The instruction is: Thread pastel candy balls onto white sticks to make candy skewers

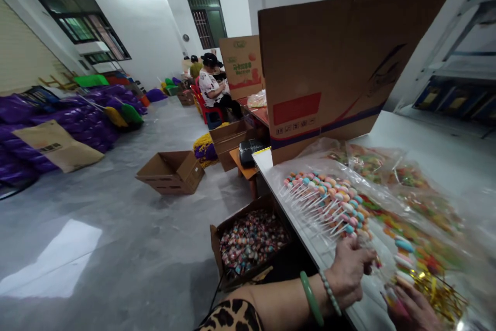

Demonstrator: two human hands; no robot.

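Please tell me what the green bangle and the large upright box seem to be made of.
The green bangle looks like polished jade or glass, given its glossy, milky surface; I cannot tell which. The upright box looks like matt brown corrugated cardboard, with printing on it.

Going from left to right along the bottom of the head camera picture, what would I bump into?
Cardboard box of wrapped lollipops → green bangle → left hand → right hand → shiny gold ties
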